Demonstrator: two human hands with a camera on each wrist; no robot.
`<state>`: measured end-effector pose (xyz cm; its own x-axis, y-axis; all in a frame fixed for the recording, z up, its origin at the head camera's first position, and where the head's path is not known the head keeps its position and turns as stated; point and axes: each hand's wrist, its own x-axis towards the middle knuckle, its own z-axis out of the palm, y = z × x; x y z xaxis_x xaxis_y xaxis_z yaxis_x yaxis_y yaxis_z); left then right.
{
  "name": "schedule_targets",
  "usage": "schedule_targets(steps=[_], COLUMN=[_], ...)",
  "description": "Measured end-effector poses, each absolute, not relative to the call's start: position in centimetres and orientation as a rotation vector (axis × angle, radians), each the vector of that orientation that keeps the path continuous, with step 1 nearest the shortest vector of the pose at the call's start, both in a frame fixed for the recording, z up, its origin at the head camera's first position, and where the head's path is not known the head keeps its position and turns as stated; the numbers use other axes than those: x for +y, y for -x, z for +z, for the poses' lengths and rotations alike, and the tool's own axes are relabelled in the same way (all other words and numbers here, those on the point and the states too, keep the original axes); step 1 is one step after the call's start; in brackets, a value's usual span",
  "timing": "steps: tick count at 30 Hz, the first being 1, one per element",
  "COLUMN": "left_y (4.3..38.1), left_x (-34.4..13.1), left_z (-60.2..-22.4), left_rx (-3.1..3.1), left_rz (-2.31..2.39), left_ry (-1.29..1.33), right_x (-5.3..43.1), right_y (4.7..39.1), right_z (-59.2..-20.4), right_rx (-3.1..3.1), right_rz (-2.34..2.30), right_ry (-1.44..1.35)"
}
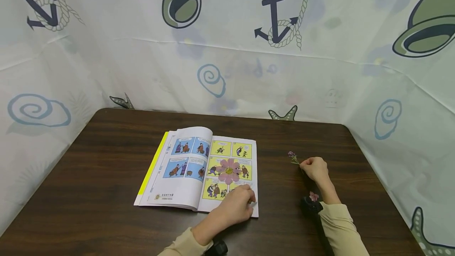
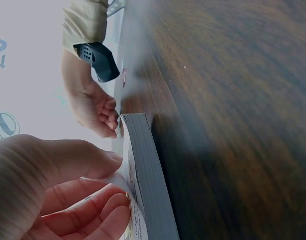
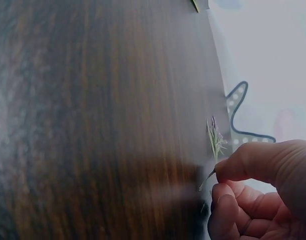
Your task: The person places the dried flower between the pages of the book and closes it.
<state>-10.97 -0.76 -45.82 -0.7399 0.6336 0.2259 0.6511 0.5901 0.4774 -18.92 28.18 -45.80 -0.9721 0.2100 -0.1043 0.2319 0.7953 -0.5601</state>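
Note:
An open comic book [image 1: 181,185] lies on the dark table, with a pink flower [image 1: 229,171] flat on its right page. At that page's lower right my left hand [image 1: 234,204] pinches what looks like a page [image 2: 127,187] between thumb and fingers. The lower end of the pink flower's stem is hidden by this hand. To the right of the book, my right hand [image 1: 314,169] pinches the thin stem of a small purple flower sprig [image 1: 292,156] between thumb and forefinger. The right wrist view shows the sprig [image 3: 216,140] pointing up from the fingertips.
A small pink flower [image 1: 314,196] is by my right wrist, next to the black wrist camera [image 1: 310,204]. The wooden table [image 1: 89,177] ends against a white printed curtain [image 1: 234,50] at the back and sides. The book's left pages curve upward near the spine.

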Motion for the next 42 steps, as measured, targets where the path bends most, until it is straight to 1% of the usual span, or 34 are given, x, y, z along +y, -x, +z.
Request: schedule_targets(steps=[9,16,21,27,42], left_y=[10.8,10.4,10.4,10.5,10.4], left_x=[-1.1,-2.2,-3.1,-4.1,-8.5], left_z=[-45.7,-44.3,-43.4,-43.0,-41.6], left_rx=[-2.731,-2.658,-2.627,-2.516,-2.528], left_rz=[-1.094,-1.227,-1.315,-1.302,-1.335], left_ry=[0.969,0.849,0.81,0.783,0.524], right_x=[28.1,27.8,27.7,27.5,26.8], right_y=[18.5,18.4,18.3,18.3,18.4], right_z=[-45.0,-44.4,-44.2,-43.9,-43.4], right_rx=[2.96,2.953,2.938,2.932,2.983], right_rz=[-0.972,-1.056,-1.103,-1.153,-1.208], right_ry=[-0.373,-0.389,-0.404,-0.421,-0.38])
